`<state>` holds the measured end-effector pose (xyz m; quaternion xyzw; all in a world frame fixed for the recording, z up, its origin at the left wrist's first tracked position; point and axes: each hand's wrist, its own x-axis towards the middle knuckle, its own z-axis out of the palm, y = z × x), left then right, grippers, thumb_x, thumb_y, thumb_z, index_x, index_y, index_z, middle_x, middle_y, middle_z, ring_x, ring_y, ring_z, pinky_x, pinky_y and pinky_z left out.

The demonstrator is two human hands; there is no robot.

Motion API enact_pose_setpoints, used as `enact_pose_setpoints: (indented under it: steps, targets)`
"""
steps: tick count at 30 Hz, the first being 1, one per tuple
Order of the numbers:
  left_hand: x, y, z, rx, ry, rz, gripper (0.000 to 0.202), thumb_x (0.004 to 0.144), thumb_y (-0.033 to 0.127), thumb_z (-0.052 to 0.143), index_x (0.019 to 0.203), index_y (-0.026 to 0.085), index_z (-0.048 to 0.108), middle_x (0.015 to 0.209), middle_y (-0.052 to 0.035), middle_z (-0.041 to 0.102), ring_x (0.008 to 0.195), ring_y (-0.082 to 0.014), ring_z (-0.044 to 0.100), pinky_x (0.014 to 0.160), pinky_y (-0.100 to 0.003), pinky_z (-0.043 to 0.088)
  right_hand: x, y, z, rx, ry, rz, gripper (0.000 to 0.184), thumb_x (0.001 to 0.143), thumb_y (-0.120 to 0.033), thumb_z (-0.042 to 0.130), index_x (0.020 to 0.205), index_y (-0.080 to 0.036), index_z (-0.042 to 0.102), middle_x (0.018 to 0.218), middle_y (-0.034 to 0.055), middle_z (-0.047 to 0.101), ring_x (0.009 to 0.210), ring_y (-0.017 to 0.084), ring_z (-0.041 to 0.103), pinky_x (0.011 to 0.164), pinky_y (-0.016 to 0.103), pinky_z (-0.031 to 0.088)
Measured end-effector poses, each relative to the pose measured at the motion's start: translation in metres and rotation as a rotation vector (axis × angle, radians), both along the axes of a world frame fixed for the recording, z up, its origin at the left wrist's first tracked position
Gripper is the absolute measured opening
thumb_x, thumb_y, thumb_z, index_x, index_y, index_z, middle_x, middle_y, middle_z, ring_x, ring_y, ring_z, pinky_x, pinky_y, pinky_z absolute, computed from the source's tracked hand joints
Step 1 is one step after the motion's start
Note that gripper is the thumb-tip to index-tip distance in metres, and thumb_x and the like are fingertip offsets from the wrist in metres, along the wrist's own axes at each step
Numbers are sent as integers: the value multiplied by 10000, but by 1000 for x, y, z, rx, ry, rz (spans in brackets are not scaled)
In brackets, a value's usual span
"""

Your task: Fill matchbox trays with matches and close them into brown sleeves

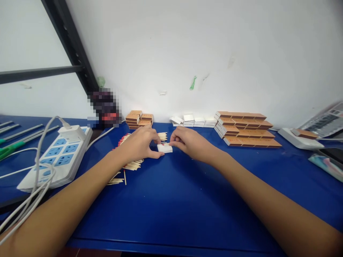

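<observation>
A small white matchbox tray [166, 148] lies on the blue table, with a bit of red, like match heads, showing inside it. My left hand [143, 142] grips the tray's left end between thumb and fingers. Pinched at the tray's right end is my right hand [191, 143]; what its fingertips hold is hidden. Loose matches [134, 165] with red heads lie in a pile beneath and beside my left hand, and more sticks [162, 137] show just behind the tray.
Brown matchboxes are stacked in steps [246, 130] at the back right, with a smaller stack [139, 119] at the back left. White trays [194, 121] sit between them by the wall. A corded power strip [61, 153] stands left; a white device [300, 140] lies right.
</observation>
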<state>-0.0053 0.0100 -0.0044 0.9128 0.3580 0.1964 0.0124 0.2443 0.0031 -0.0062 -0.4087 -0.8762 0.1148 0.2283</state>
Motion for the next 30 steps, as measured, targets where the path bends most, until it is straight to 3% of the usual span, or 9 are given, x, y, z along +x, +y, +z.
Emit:
enact_pose_setpoints:
  steps: [5,10,13,18,24,30]
  targets:
    - [3,1,-1,4,-11,-1,250,802,390,895,903,207,758,842,-37,707,885,-265,643,797,-385,465,-7,-5,-4,-20,-37,21,75,984,-195,690,910,-198,678,945,38,626,801,164,559,755,305,405]
    - [0,1,5,15,-39,29,258,795,375,906,943,202,785,869,-53,715,891,-268,645,797,-379,473,-6,-2,-8,-12,123,-6,130,1000,-300,667,905,-215,690,850,26,619,750,173,545,711,310,405]
    - [-11,7,16,97,-64,74,245,802,365,907,943,203,789,904,-61,726,916,-267,629,816,-381,474,-3,4,-14,44,211,-93,117,1006,-291,636,953,-214,706,848,29,619,738,177,544,704,321,409]
    - [-29,15,29,256,-169,204,244,832,330,886,1018,197,798,857,-59,738,916,-274,619,800,-385,474,-10,15,-28,51,145,-59,90,985,-280,687,989,-210,743,914,36,617,787,175,569,763,323,429]
    - [-26,18,21,261,-81,221,239,832,367,885,959,186,796,887,-69,754,906,-275,632,815,-397,475,-24,21,-31,-17,111,-70,99,980,-253,690,921,-190,739,929,38,607,776,160,551,735,301,419]
    - [-24,18,16,231,-99,170,246,837,364,885,977,189,783,891,-61,738,960,-276,636,844,-389,474,-10,14,-20,-71,-15,-69,123,1003,-270,658,947,-175,713,944,55,641,791,169,555,744,299,411]
